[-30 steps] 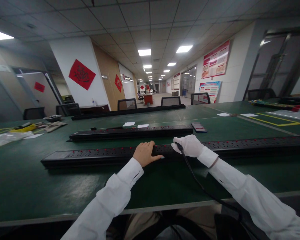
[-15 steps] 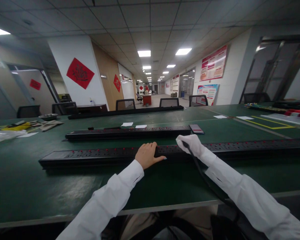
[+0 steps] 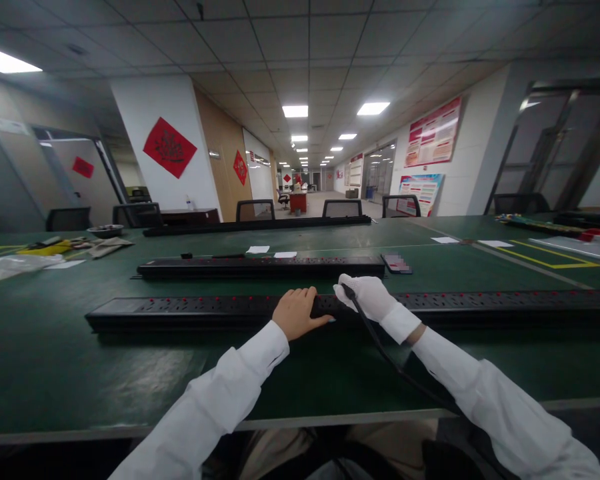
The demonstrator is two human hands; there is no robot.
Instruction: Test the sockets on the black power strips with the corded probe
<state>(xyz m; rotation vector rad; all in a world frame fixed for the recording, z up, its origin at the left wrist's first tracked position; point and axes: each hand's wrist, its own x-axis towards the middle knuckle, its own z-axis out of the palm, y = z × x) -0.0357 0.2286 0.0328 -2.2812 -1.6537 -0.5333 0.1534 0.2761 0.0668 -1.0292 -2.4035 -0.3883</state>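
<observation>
A long black power strip (image 3: 190, 309) with rows of sockets and small red parts lies across the near part of the table. My bare left hand (image 3: 300, 315) is closed over it, with the fingers on its top and the thumb along its near side. In a white glove, my right hand (image 3: 367, 297) grips the thick end of a black power cord (image 3: 375, 337) just above the same strip. The cord trails down past my right forearm toward the table's near edge. The tip of its end is hidden by the glove.
Behind lies a second black power strip (image 3: 260, 267), with a phone (image 3: 398, 264) by its right end. Farther back are a long black bar (image 3: 260, 225) and white paper slips (image 3: 285, 255). A bowl (image 3: 105, 231) and cloth (image 3: 111, 247) are at left on the green table (image 3: 145, 380).
My right hand has moved left along the strip with the cord, closer to my left hand. My left hand keeps its hold. The camera view has shifted slightly.
</observation>
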